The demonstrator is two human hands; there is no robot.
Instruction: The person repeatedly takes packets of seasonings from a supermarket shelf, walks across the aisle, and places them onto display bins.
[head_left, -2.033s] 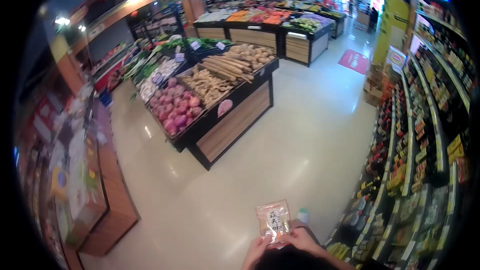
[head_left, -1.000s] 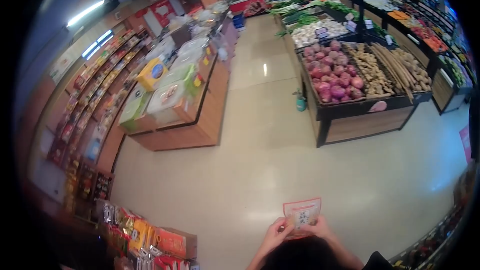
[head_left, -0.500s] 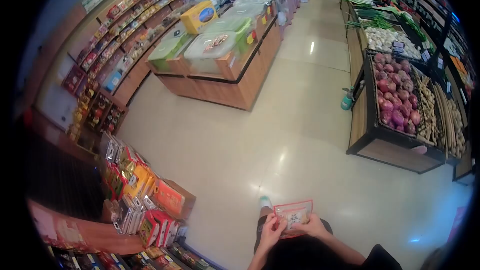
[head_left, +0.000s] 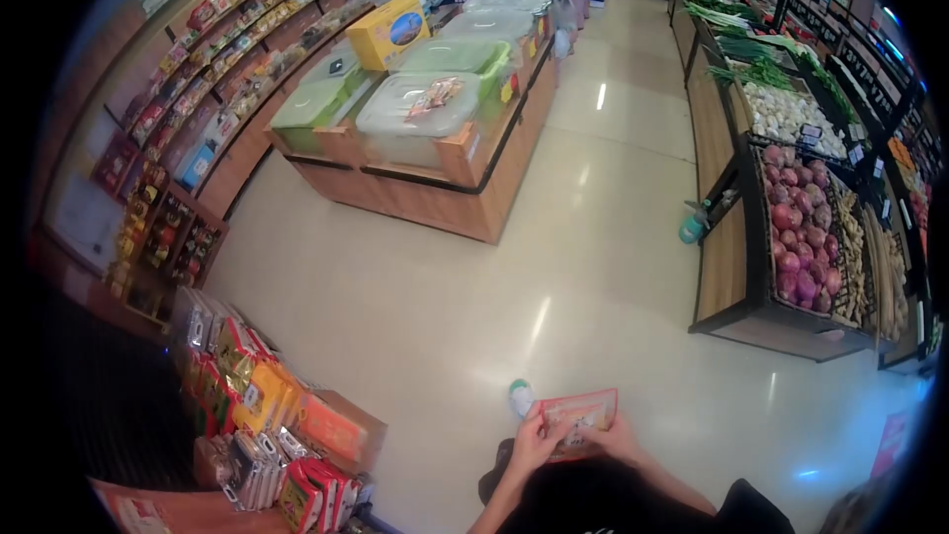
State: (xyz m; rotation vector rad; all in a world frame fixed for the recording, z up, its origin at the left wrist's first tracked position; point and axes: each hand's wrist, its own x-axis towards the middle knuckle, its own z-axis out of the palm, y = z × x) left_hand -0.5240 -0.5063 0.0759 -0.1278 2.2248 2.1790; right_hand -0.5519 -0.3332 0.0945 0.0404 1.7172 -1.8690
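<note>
A flat packet (head_left: 578,413) with a red border and a printed middle is held up in front of my body, low in the view. My left hand (head_left: 535,443) grips its left side, the fingers closed on the edge. On its right side my right hand (head_left: 613,438) is closed too, the thumb lying over the front. The print is too small to read. Below the packet show my dark clothes, and a white and green shoe (head_left: 521,398) stands on the floor just left of it.
Packaged goods (head_left: 262,391) are stacked on the left. A wooden display island (head_left: 425,200) with lidded tubs and a yellow box (head_left: 388,32) stands ahead. To the right, a produce stand (head_left: 727,277) holds red onions (head_left: 799,227) and garlic (head_left: 781,114). A green bottle (head_left: 692,227) hangs at its side.
The view has shifted forward: the island and the onion stand sit lower and nearer. A foot shows further forward beside the packet. Both hands keep hold of the packet.
</note>
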